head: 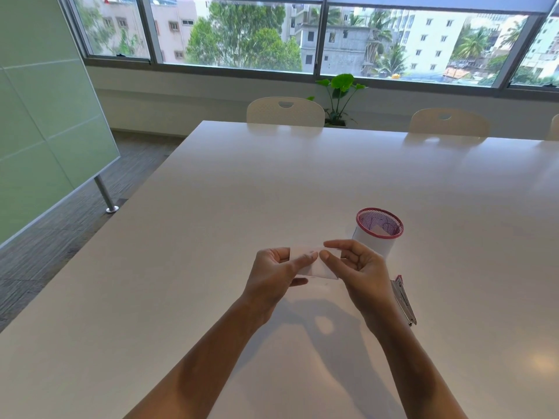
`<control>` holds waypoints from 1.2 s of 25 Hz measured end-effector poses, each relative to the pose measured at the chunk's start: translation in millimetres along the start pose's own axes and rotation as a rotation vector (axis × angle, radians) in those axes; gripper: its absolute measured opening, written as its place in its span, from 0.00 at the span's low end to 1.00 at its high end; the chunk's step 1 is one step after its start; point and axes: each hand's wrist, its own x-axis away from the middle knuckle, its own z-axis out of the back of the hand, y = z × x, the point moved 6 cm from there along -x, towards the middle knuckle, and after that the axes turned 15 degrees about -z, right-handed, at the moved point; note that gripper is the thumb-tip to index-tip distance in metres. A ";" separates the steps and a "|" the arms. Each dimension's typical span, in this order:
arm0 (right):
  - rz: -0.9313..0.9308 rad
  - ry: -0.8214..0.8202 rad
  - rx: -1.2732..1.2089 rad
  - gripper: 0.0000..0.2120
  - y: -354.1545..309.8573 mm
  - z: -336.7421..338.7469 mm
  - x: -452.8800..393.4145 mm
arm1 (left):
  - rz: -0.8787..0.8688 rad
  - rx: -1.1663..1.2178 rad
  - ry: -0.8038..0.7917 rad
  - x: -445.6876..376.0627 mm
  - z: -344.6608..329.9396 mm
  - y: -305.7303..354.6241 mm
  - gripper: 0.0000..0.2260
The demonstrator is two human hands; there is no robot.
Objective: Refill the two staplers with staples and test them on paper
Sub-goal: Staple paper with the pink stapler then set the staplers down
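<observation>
The left hand [273,272] and right hand [355,264] each pinch one end of a small white rectangular paper slip [314,263], held flat above the glossy white counter [242,182], probably to inspect a test staple. At 4 o'clock, an opened silver-and-red metal stapler [403,299] lies close for reach. At 1 o'clock stands a red-rimmed mesh cup [378,232].

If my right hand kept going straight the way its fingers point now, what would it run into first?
The right hand points left across the paper, so its fingertips would likely meet the left hand, whose thumb already almost touches them on the paper. Depth is hard to judge.
</observation>
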 end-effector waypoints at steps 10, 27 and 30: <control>0.037 0.008 0.021 0.07 -2.6 -2.6 4.8 | -0.026 -0.014 0.020 4.8 0.6 3.8 0.04; -0.022 -0.025 0.005 0.13 0.6 -11.0 8.3 | -0.076 -0.132 0.051 5.2 7.5 5.8 0.06; -0.040 -0.003 0.004 0.13 1.9 -7.7 4.4 | -0.051 -0.094 0.019 5.6 5.7 2.2 0.09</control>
